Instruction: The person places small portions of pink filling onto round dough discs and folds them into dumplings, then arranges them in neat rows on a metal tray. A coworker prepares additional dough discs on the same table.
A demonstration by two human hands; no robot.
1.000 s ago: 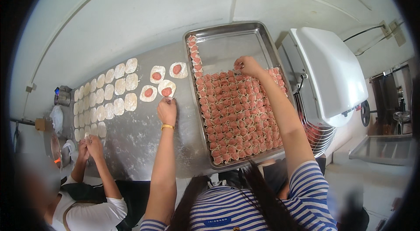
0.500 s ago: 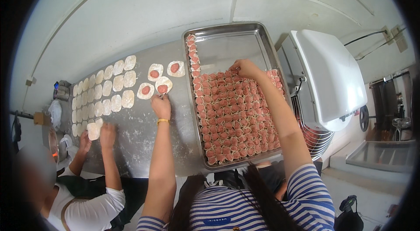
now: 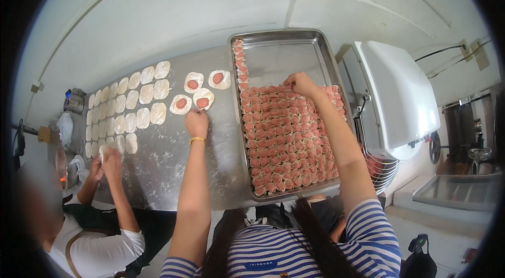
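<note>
Several round dough wrappers, each topped with a lump of pink meat filling, lie on the metal table in front of my left hand [image 3: 197,123]. Its fingers are pressed together at the near edge of one filled wrapper [image 3: 210,95]. A large steel tray [image 3: 284,59] to the right is packed with rows of open-topped meat dumplings [image 3: 279,141]. At the far end of those rows my right hand [image 3: 301,85] reaches down with pinched fingers on a dumpling, which its fingertips mostly hide.
Floured plain wrappers [image 3: 143,117] lie in rows at the table's left. A co-worker's hands [image 3: 108,159] work beside them, holding dough. A white-covered machine with a wire guard [image 3: 397,102] stands right of the tray. A pale wall [image 3: 173,9] rises behind the metal table [image 3: 158,173].
The view has shifted slightly. My two hands stay at nearly the same places. The co-worker has laid wrappers down in the nearest row and moved both hands left.
</note>
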